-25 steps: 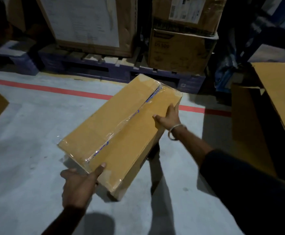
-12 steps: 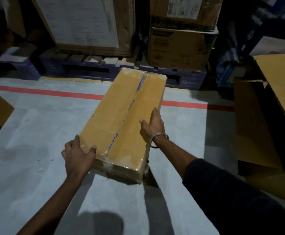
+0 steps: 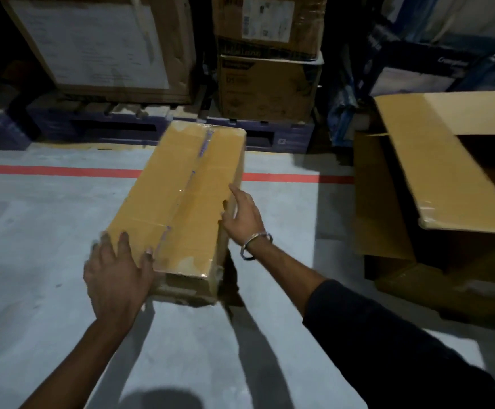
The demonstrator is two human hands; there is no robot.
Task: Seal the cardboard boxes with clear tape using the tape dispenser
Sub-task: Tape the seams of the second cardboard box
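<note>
Head view puts my left hand (image 3: 116,273) flat, fingers straight, pressing the near corner of the cardboard box (image 3: 181,202); my right hand (image 3: 242,215) lies loosely open against its right edge. That box sits on the floor (image 3: 34,246), clear tape (image 3: 203,143) along its seam. I see no dispenser. Risk, I judge: pushing unevenly could skew it or lift tape at the crumpled near end.
</note>
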